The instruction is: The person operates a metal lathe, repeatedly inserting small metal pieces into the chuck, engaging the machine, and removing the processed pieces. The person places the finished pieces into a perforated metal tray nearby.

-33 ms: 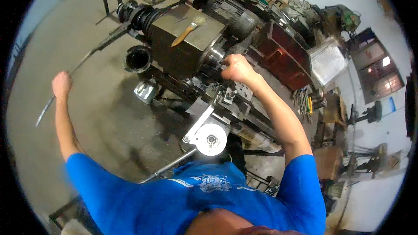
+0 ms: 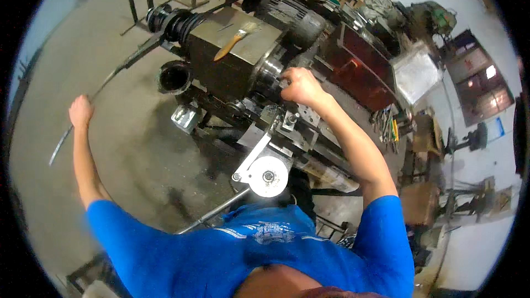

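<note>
My left hand is wrapped round a long thin metal lever, whose free end sticks out below my fist. This lever runs up to the dark pulley-like rings at the left end of a lathe headstock. My right hand is closed at the face of the round metal chuck. What its fingers hold there is hidden. Just below it sits the tool post. A white round handwheel with a lever arm is close to my body.
A wooden-handled brush lies on the headstock. Behind it is a ribbed motor. A dark red cabinet stands to the right, with several hand tools nearby. An open black pipe juts out left of the headstock.
My left hand and the lever have shifted slightly down and to the right. My right hand stays at the chuck.
</note>
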Demonstrator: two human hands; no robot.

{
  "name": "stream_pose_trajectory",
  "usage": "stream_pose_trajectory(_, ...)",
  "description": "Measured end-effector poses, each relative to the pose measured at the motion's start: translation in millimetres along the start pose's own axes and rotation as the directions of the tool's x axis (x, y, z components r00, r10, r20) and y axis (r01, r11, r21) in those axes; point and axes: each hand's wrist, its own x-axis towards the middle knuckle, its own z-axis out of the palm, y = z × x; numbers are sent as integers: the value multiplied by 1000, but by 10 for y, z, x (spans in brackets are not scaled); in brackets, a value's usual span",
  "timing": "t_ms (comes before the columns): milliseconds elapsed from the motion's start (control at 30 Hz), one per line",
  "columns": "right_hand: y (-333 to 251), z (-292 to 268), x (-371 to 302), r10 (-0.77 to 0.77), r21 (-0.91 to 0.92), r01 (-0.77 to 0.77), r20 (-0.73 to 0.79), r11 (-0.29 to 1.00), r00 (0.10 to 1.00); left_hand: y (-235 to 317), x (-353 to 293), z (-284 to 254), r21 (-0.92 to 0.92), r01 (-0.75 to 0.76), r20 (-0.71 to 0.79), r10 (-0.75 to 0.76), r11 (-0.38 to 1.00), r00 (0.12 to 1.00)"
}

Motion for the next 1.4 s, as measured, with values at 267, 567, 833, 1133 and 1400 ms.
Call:
stream_pose_trajectory(267,217,-724,-1339,71,111,-40,-302,993,951,1410,-831,761,-812,-240,-201,133,532,971)
stream_pose_trajectory(567,927,-657,-3649,759,171,-740,-165,651,630,2292,-779,1068,-176,-608,228,633,774,740)
stream_pose_trajectory(833,1684,-388,-5210,918,197,-911,-243,363,313,1996,-1167,1018,-459,-257,340,435,851,834)
stream_pose_trajectory(1133,2620,-15,-6868,988,-305,-943,34,-134,-152,1783,-2272,-487,-622,-120,656,598,774,461)
stream_pose_trajectory(1400,2207,74,-6813,968,-262,-938,-169,-227,-187,2004,-3070,-1106,-803,-81,556,791,591,257)
